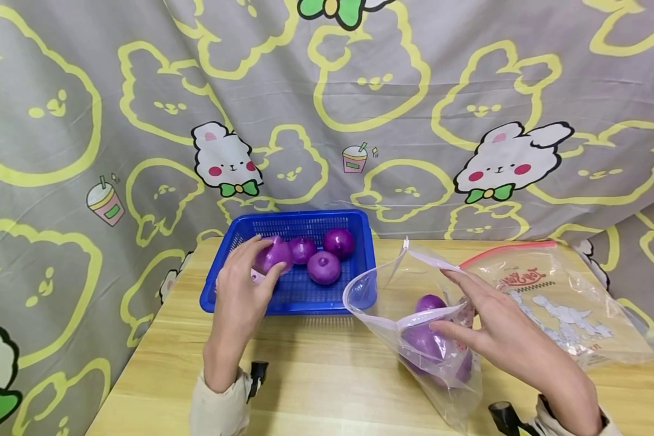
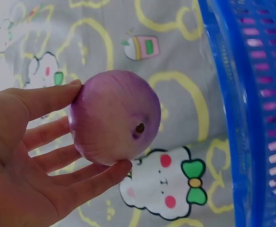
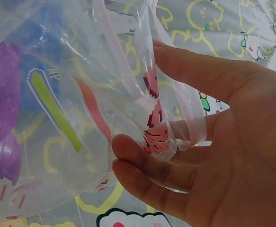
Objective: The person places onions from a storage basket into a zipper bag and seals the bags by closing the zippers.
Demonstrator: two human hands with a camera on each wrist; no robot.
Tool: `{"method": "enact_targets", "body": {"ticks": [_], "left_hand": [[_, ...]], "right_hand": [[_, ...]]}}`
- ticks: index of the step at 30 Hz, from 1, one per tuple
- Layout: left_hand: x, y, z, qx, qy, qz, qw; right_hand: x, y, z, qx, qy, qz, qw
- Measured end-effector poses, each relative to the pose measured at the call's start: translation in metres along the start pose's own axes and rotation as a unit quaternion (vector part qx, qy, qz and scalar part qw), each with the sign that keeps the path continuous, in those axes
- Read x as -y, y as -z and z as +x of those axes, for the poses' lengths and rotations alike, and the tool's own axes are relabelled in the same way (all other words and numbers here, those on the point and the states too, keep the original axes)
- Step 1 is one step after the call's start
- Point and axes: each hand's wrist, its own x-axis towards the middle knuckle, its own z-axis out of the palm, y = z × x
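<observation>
My left hand (image 1: 241, 287) grips a purple onion (image 1: 275, 257) over the left part of the blue basket (image 1: 289, 312). In the left wrist view the thumb and fingertips press round the onion's (image 2: 116, 118) sides, its dark root end showing. More purple onions (image 1: 324, 267) lie inside the basket. To the right, a clear zip bag (image 1: 378, 275) stands with its mouth spread and several purple onions (image 1: 427, 342) in it. My right hand (image 1: 504, 330) holds the bag's right rim; up close, the thumb and fingers (image 3: 171, 175) are round the crumpled plastic edge.
A second clear bag (image 1: 556, 303) with a red zip strip and white dinosaur prints lies flat on the right of the wooden table (image 1: 316, 375). A grey patterned curtain (image 1: 283, 91) hangs close behind the basket and bags.
</observation>
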Motion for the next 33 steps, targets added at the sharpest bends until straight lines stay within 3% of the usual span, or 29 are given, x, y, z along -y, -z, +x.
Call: {"method": "enact_targets", "body": {"ticks": [9, 14, 24, 33], "left_hand": [[-0.026, -0.005, -0.007, 0.036, -0.039, -0.035, 0.9980], [-0.039, -0.009, -0.011, 0.038, -0.065, -0.056, 0.9956], [-0.062, -0.021, -0.021, 0.070, -0.130, -0.132, 0.9803], [-0.078, -0.030, -0.030, 0.121, -0.169, -0.150, 0.9667]], "right_hand": [[0.000, -0.001, 0.000, -0.001, -0.001, 0.009, 1.000], [0.000, -0.001, 0.000, -0.001, -0.003, 0.000, 1.000], [0.001, 0.000, -0.001, 0.001, -0.004, -0.004, 1.000], [0.003, -0.001, -0.001, -0.004, 0.004, -0.012, 1.000]]}}
